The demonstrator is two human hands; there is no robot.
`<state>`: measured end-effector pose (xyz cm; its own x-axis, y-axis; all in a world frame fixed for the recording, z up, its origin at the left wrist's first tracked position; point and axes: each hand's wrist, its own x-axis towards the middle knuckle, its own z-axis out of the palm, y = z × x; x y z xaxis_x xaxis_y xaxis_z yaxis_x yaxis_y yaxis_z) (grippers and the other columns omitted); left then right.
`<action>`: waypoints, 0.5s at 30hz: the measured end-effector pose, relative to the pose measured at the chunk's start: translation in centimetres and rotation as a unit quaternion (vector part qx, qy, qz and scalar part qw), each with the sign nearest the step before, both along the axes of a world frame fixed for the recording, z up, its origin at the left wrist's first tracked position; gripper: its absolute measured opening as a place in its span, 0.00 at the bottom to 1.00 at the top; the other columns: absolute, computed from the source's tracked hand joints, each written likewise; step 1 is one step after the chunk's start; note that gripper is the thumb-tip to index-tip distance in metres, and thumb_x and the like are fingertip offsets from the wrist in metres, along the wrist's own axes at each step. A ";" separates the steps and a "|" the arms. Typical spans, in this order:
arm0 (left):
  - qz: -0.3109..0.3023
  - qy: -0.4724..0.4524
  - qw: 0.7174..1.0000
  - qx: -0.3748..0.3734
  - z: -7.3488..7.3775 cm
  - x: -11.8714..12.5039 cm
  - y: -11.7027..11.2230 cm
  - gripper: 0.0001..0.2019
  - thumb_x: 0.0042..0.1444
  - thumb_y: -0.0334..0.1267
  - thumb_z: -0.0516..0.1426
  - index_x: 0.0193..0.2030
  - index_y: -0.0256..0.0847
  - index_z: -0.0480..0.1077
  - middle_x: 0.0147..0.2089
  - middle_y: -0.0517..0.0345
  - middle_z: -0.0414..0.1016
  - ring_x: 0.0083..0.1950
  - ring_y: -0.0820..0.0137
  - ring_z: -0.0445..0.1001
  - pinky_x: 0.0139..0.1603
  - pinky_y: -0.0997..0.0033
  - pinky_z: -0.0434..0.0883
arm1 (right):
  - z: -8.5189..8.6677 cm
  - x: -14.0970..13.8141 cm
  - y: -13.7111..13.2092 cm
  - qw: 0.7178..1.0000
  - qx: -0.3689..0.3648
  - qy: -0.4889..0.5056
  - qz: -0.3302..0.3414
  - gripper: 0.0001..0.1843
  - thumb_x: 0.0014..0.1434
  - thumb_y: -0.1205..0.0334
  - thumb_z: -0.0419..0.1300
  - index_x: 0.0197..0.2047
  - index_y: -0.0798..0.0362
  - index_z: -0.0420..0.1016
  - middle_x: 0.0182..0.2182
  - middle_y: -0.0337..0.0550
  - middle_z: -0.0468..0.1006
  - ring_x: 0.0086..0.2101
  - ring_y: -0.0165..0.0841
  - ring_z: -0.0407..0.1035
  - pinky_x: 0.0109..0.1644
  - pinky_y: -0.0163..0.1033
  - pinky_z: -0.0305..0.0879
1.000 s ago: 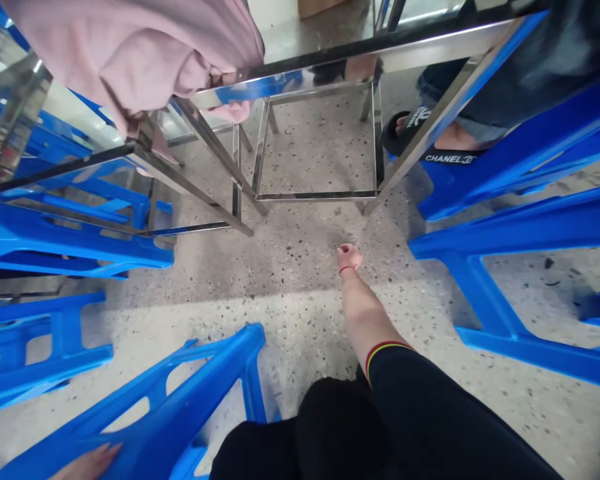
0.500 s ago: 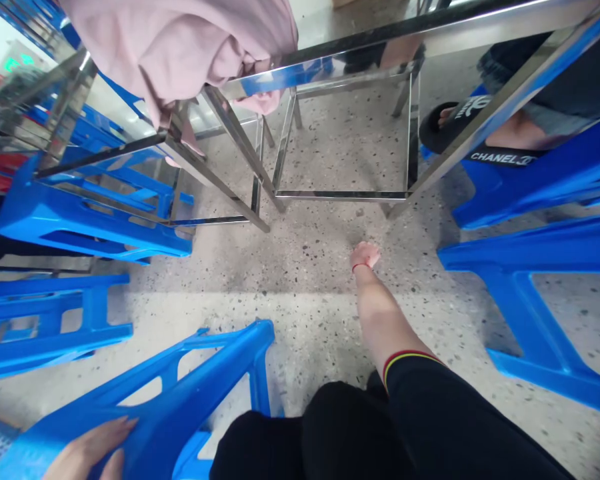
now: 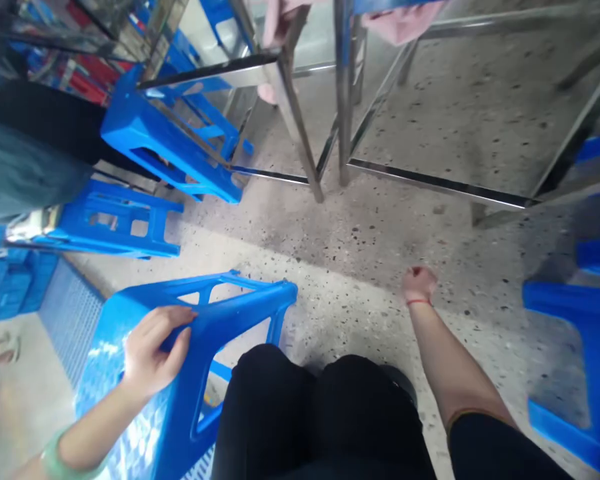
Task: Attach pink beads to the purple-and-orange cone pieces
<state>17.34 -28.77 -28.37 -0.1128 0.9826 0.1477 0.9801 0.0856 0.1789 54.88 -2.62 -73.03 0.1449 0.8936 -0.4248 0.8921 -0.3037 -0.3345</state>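
Observation:
My left hand point(image 3: 156, 348) rests on a blue plastic stool point(image 3: 230, 310), fingers stretched over its edge and thumb apart from them. A pale green bangle point(image 3: 70, 460) circles the left wrist. Over the speckled floor point(image 3: 340, 320), my right hand point(image 3: 420, 285) is curled into a loose fist, and nothing shows in it. A thin red string point(image 3: 419, 302) is round that wrist. My knees point(image 3: 353, 393), in black trousers, lie between the two hands.
Metal table frames point(image 3: 435, 183) stand ahead, with pink cloth point(image 3: 405, 23) hanging by them. More blue stools are at left point(image 3: 175, 153) and right point(image 3: 570, 333). A person in dark clothing point(image 3: 35, 147) is at upper left, near blue crates point(image 3: 17, 280).
The view has swung left, so the table frames sit farther right. More of my left hand and its stool shows. My right hand is still closed above the floor.

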 end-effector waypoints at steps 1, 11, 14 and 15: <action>-0.003 -0.004 1.000 -0.001 0.0 0.0 0.0 0.05 0.60 0.30 0.55 0.37 0.40 0.73 0.35 0.55 0.82 0.39 0.64 0.81 0.42 0.65 0.77 | 0.5 0.4 -2.1 0.999 -0.027 0.018 -0.011 0.18 0.69 0.55 0.61 0.57 0.55 0.72 0.53 0.49 0.75 0.48 0.38 0.74 0.51 0.49 0.75; -0.038 -0.007 0.995 -0.088 -0.2 -1.4 0.3 0.09 0.63 0.37 0.53 0.44 0.40 0.73 0.43 0.50 0.82 0.45 0.57 0.81 0.46 0.56 0.73 | 8.0 4.4 -18.5 0.977 -0.120 0.165 -0.063 0.18 0.69 0.53 0.61 0.56 0.55 0.73 0.51 0.47 0.76 0.46 0.38 0.74 0.49 0.48 0.76; -0.063 0.009 0.992 -0.113 -0.5 -1.8 0.4 0.12 0.64 0.40 0.51 0.45 0.41 0.74 0.46 0.51 0.83 0.48 0.54 0.80 0.47 0.53 0.70 | 10.9 6.3 -17.8 0.974 -0.089 0.196 -0.066 0.16 0.69 0.52 0.60 0.51 0.55 0.75 0.47 0.44 0.77 0.42 0.36 0.74 0.46 0.44 0.75; -0.063 0.014 0.992 -0.111 -0.6 -1.7 0.5 0.12 0.65 0.40 0.50 0.44 0.41 0.74 0.47 0.51 0.83 0.47 0.54 0.80 0.47 0.53 0.70 | 12.2 7.0 -17.1 0.974 -0.071 0.203 -0.071 0.15 0.69 0.52 0.60 0.48 0.56 0.75 0.43 0.43 0.77 0.40 0.34 0.74 0.45 0.44 0.75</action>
<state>15.62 -28.31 -28.92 0.0150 0.9973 -0.0717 0.9897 -0.0046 0.1428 61.87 -19.72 -60.78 0.0570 0.8048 -0.5908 0.6400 -0.4837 -0.5971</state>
